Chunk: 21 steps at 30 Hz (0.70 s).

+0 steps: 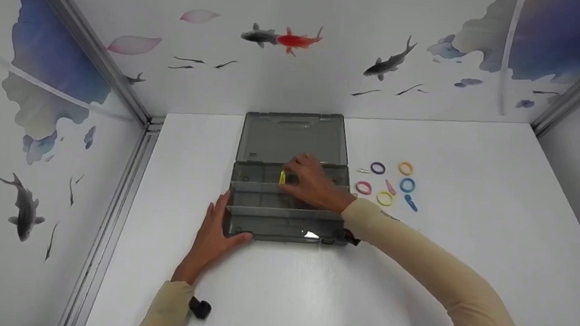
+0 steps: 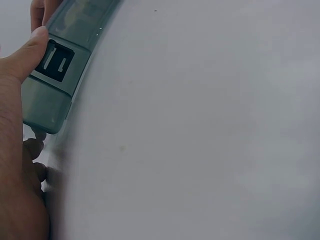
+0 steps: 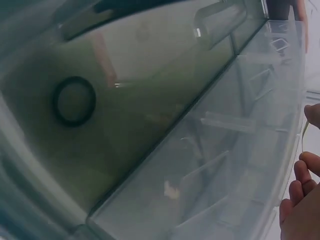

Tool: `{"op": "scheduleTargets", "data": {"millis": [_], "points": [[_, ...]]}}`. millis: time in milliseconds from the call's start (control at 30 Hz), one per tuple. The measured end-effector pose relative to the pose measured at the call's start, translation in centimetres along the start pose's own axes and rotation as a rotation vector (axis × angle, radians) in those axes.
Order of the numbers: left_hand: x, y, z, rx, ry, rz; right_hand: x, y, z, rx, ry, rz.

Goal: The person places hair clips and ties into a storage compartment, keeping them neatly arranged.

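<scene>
In the head view a dark see-through compartment box (image 1: 284, 227) lies with its lid (image 1: 292, 139) folded back. My right hand (image 1: 314, 183) is over the rear compartment. Its thumb and fingertips pinch a slim yellow piece (image 1: 282, 177), seen edge-on, so its kind cannot be made out. My left hand (image 1: 211, 240) rests on the box's front left corner, thumb along the front edge, fingers straight along the left side. The left wrist view shows the thumb (image 2: 30, 52) beside a dark latch (image 2: 55, 61). A dark ring (image 3: 74, 101) shows through the box wall in the right wrist view.
Right of the box lie a purple ring (image 1: 377, 168), an orange ring (image 1: 412, 169), a blue ring (image 1: 414, 187), a pink ring (image 1: 356, 188) and a yellow ring (image 1: 377, 198). Among them are a pink clip (image 1: 390, 187) and a blue clip (image 1: 411, 203). Printed walls enclose the white table (image 1: 278, 293).
</scene>
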<state>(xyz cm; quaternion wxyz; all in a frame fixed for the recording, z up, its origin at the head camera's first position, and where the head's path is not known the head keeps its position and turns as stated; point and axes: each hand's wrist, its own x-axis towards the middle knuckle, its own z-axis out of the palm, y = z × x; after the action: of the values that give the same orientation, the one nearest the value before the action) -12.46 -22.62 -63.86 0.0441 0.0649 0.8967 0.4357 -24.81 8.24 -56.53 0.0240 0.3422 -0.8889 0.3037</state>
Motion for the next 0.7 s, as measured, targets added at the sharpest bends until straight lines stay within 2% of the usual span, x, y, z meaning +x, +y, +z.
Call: {"op": "scheduleTargets", "data": {"millis": [133, 467, 700], "points": [[-0.1, 0.0, 0.0, 0.001, -0.002, -0.002, 0.6, -0.2, 0.0, 0.011, -0.010, -0.016], [-0.2, 0.4, -0.1, 0.008, -0.006, -0.018, 2.2, -0.2, 0.5, -0.005, -0.078, 0.013], [-0.2, 0.5, -0.2, 0.015, -0.005, -0.027, 3.3, -0.9, 1.0, 0.023, -0.110, 0.025]]}}
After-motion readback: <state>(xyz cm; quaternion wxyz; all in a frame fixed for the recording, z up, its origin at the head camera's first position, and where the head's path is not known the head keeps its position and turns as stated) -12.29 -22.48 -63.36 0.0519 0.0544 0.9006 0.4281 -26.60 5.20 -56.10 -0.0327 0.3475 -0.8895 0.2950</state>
